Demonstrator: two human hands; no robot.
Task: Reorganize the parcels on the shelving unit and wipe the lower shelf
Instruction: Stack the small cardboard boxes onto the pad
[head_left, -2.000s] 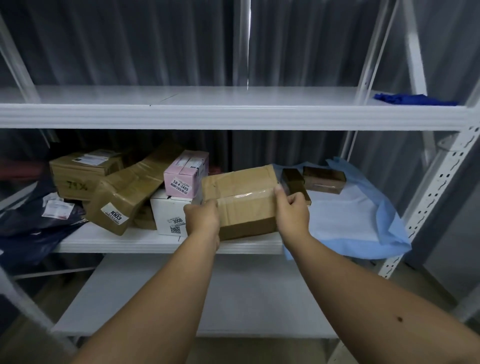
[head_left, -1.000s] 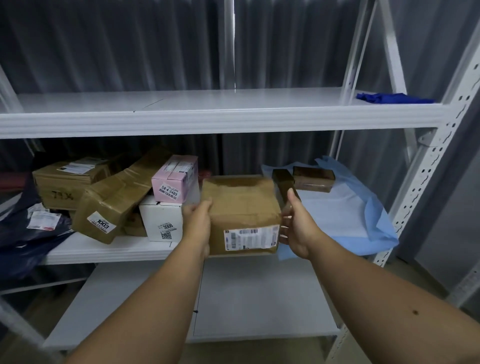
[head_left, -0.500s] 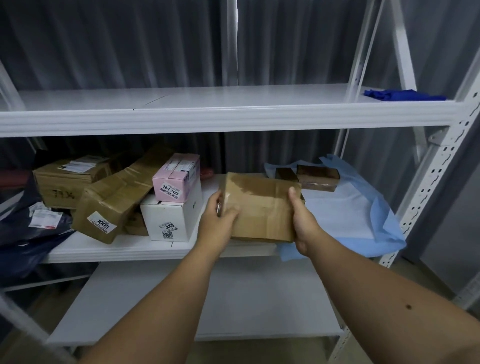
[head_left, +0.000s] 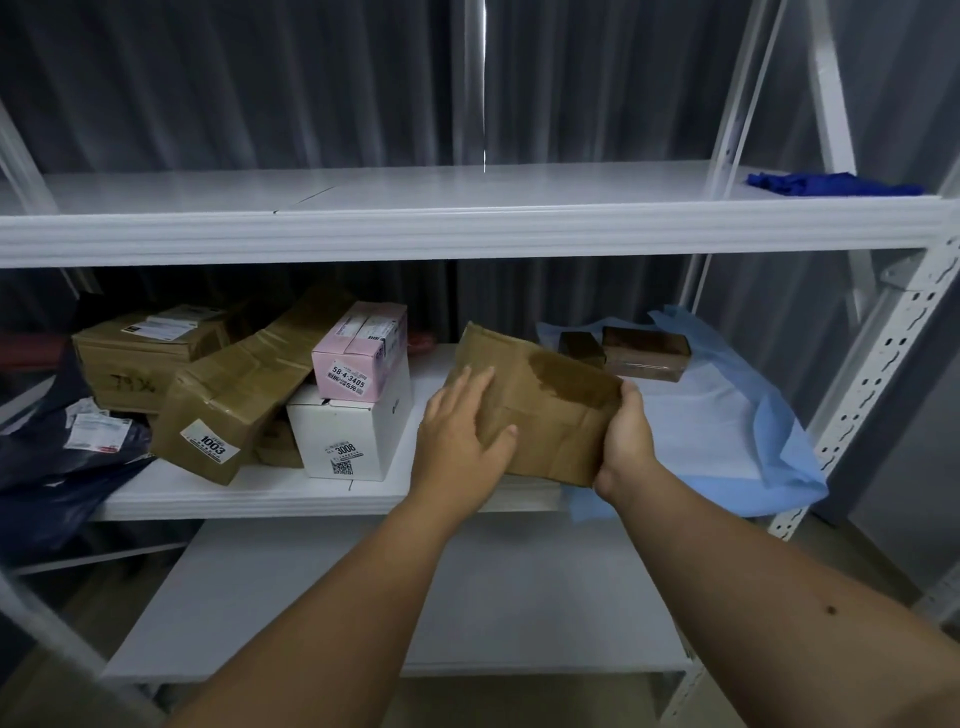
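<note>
Both hands hold a brown parcel (head_left: 540, 410) tilted above the middle shelf (head_left: 260, 493). The left hand (head_left: 462, 431) lies flat on its face, fingers straight; the right hand (head_left: 626, 436) grips its right edge.

One head-worn wide-angle cam, facing fwd and slightly down at a white shelving unit (head_left: 467, 234), close up. Top shelf sits about mid-frame, lower shelves below it; both forearms reach in from the bottom edge. Straight lines bow toward the frame edges. No 2nd view to overlap with
</note>
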